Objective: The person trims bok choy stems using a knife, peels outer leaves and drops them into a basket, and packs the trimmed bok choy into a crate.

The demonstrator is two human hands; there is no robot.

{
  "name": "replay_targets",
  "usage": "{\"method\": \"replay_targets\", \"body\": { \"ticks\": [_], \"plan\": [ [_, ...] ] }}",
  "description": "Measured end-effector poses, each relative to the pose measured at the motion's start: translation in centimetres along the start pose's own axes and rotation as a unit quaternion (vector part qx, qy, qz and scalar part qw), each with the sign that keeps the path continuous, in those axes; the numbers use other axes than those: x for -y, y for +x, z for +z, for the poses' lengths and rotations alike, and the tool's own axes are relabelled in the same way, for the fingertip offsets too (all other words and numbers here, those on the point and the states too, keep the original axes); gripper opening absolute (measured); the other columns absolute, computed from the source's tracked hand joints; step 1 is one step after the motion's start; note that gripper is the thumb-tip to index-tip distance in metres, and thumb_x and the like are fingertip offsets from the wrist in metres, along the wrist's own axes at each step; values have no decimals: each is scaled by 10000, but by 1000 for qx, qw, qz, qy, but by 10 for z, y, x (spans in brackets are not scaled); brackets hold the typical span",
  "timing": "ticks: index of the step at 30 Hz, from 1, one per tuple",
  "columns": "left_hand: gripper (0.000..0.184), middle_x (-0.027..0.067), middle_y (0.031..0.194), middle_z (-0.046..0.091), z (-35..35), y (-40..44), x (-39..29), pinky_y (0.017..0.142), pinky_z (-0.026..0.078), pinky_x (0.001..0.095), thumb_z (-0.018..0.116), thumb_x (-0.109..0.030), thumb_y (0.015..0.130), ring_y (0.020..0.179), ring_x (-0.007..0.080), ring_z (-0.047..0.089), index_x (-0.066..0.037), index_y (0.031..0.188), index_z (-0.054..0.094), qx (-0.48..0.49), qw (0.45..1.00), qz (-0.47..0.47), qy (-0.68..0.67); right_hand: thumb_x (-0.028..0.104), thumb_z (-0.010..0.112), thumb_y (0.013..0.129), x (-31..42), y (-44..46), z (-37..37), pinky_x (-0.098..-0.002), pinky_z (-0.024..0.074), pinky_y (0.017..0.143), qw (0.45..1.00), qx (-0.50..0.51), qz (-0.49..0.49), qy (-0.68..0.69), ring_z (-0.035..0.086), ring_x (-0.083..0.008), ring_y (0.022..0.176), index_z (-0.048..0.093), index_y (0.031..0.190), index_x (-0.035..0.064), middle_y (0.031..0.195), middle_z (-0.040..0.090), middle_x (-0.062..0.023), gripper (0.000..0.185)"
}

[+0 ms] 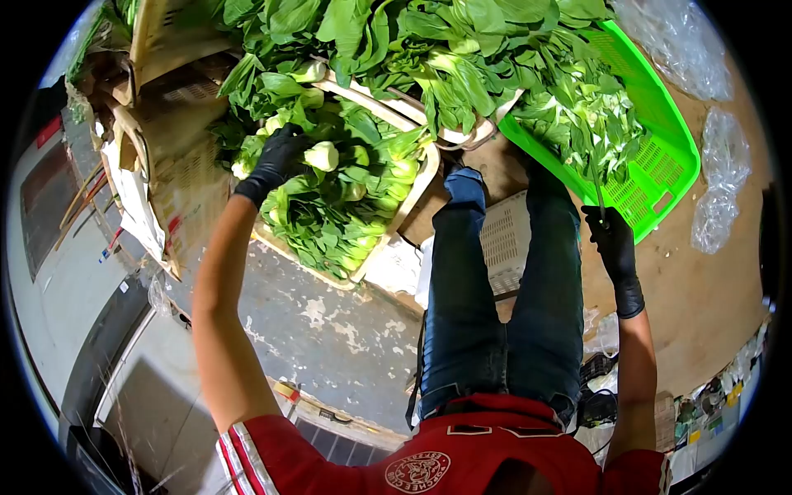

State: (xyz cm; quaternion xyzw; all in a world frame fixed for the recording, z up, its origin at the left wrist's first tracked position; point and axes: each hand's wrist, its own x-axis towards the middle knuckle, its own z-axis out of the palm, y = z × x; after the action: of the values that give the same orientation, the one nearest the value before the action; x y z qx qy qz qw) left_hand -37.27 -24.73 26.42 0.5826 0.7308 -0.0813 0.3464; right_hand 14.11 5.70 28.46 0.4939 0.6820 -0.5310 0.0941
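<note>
My left hand (279, 158), in a black glove, reaches into a pale plastic crate (431, 169) of bok choy. Its fingers curl at a head of bok choy (322, 156), whose cut white base points right; part of the grip is hidden. More bok choy (334, 227) lies packed below, leaves and pale stems mixed. On the other side, my right hand (612, 241), also gloved in black, is closed around a knife (598, 183). The blade points away over the near edge of a bright green basket (672, 153), which holds trimmed leaves (582, 115).
Leafy bok choy (462, 58) is heaped across the far side. Clear plastic bags (719, 177) lie on the brown floor at right. A worn wooden-looking crate (186, 190) stands left. Between my legs sits a white slotted crate (505, 239).
</note>
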Motion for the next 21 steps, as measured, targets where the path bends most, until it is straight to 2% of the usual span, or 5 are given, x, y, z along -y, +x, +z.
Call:
{"method": "replay_targets", "body": {
  "ticks": [2, 8, 11, 16, 21],
  "plan": [
    [571, 128, 1232, 453, 4, -9, -18, 976, 365, 393, 800, -155, 572, 1123, 274, 462, -68, 1086, 567, -110, 914, -19, -391, 162, 588, 836, 5, 0, -1, -266, 385, 509, 1000, 11, 24, -14, 509, -119, 538, 560, 816, -6, 606, 517, -62, 171],
    [721, 117, 1261, 462, -32, -9, -119, 1024, 281, 345, 763, -282, 684, 1203, 217, 391, -7, 1257, 421, -149, 795, -13, -589, 178, 607, 831, 11, 0, 9, -248, 385, 487, 999, 16, 3, 30, 489, -106, 530, 519, 786, 34, 599, 476, -34, 175],
    [658, 100, 1226, 468, -13, 12, -133, 1005, 305, 325, 725, -164, 730, 1163, 203, 416, 15, 1259, 379, -211, 765, -55, -606, 78, 618, 741, 29, 31, 55, -220, 419, 536, 942, 107, 48, 315, 493, -87, 634, 475, 1180, 29, 868, 539, -25, 465],
    [628, 75, 1260, 454, -17, 41, -156, 1002, 306, 321, 647, -210, 802, 1171, 181, 410, -22, 1312, 333, -205, 703, -85, -676, 87, 718, 710, 121, 131, 151, -324, 379, 942, 858, -20, -498, 123, 463, -230, 1126, 257, 1356, 15, 1326, 400, -160, 797],
    [726, 92, 1235, 483, 1, 35, -143, 946, 402, 368, 544, -545, 808, 1100, 215, 492, -61, 1314, 352, -127, 443, -106, -881, 178, 742, 705, 154, 144, 149, -260, 431, 755, 930, 241, -188, 206, 529, -109, 835, 561, 1038, 2, 912, 601, -36, 418]
  ]
}}
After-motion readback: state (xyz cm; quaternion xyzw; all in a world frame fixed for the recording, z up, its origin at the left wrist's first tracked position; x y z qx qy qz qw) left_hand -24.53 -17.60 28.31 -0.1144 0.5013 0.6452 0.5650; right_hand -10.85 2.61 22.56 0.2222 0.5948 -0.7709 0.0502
